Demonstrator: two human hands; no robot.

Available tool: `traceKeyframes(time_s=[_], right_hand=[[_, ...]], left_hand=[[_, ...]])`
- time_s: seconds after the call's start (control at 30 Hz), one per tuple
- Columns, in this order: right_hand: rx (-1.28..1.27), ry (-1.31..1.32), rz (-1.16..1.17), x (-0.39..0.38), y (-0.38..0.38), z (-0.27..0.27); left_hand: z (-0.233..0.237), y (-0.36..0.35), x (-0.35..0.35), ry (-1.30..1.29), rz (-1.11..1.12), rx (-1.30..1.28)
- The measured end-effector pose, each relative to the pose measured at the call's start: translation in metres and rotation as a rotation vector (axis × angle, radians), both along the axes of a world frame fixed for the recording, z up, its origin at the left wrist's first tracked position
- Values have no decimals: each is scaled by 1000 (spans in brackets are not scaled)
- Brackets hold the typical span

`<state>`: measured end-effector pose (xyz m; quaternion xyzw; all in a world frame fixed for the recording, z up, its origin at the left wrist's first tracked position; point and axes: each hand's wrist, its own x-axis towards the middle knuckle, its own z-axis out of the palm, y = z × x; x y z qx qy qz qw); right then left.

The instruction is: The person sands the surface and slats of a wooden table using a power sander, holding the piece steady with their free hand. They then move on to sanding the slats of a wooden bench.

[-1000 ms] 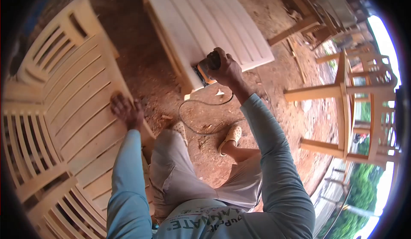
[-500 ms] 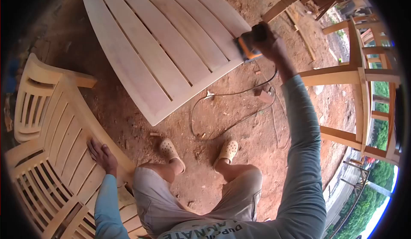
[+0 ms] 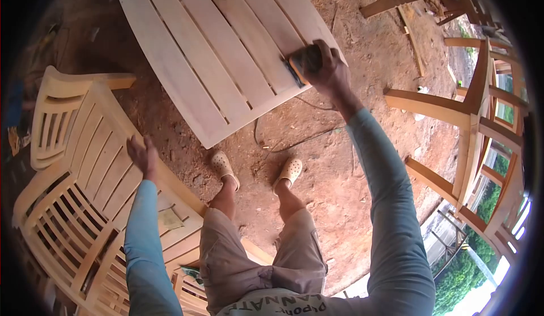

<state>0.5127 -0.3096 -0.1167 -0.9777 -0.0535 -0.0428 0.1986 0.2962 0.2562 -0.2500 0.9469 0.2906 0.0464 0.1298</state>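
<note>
Head view: right hand (image 3: 327,71) is gripping the sander (image 3: 299,67) on the tabletop (image 3: 215,50) near its front edge, left hand (image 3: 141,154) is resting open on 1 chair (image 3: 96,163), and the cord (image 3: 283,144) is trailing past both feet, risking a snag that tips the sander over the edge.

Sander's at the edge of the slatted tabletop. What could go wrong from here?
1. The sander sits at the near edge of the tabletop, in the right hand alone; it might tip off.
2. The cord loops on the dirt ahead of the clogs; a step could snag it.
3. The left hand leans on the bench, so the reach looks stretched.
</note>
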Motion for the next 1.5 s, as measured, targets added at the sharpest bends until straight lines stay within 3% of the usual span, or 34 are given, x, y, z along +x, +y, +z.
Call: traceKeyframes(time_s=[0.1,0.2,0.3,0.4,0.43,0.53,0.67,1.07,1.3,1.5], right_hand=[[-3,-3,-23,1,-37,-2],[-24,-8,-86,27,-52,-12],[-66,-17,-125,50,-39,-19],[7,70,-42,24,-16,7],[15,68,-49,14,-18,4],[3,100,-75,2,-45,6],[-34,40,-117,39,-68,1],[-31,-70,-40,198,-10,-7],[-75,43,-84,288,28,-14],[-75,19,-54,310,43,-13]], left_hand=[[66,-92,99,-82,-230,-130],[49,-149,176,-250,-410,-279],[31,-195,238,-123,-383,37],[20,-221,273,-40,-204,26],[1,-222,276,-17,-177,81],[3,-234,273,-128,-175,128],[7,-233,274,-84,-190,84],[20,-236,280,-5,-181,92],[13,-231,281,-61,-209,101],[16,-233,281,-103,-212,79]])
